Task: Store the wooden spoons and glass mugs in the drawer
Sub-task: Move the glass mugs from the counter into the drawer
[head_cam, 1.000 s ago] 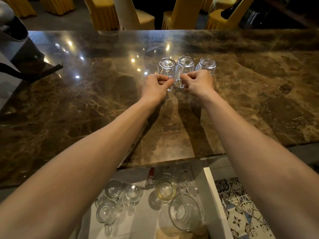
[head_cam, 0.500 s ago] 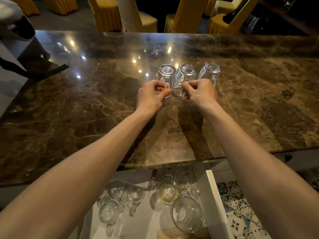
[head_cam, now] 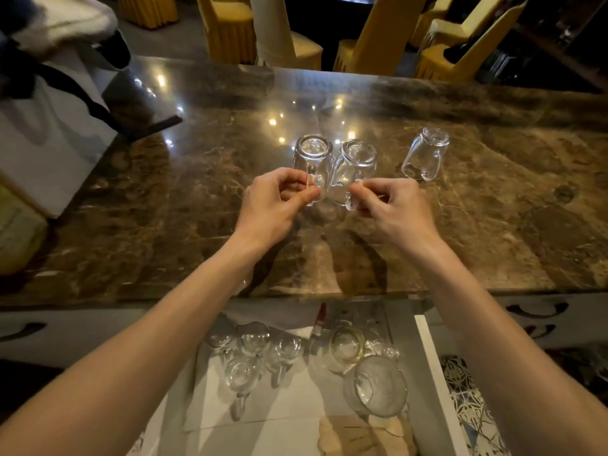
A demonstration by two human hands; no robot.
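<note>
Two upside-down glass mugs are held side by side just above the brown marble counter. My left hand pinches the handle of the left glass mug. My right hand pinches the handle of the middle glass mug. A third glass mug stands upside down on the counter, apart to the right. Below the counter's near edge the drawer is open, with several glass mugs and a larger glass jug inside. Wooden spoon shapes show at the drawer's front.
A white bag with black straps sits at the counter's left end. Yellow-covered chairs stand beyond the far edge. Patterned floor tiles show to the right of the drawer.
Both hands have drawn their two mugs toward me and off the counter, away from the third mug, which stays in place. The view has tilted down, showing more of the drawer.
</note>
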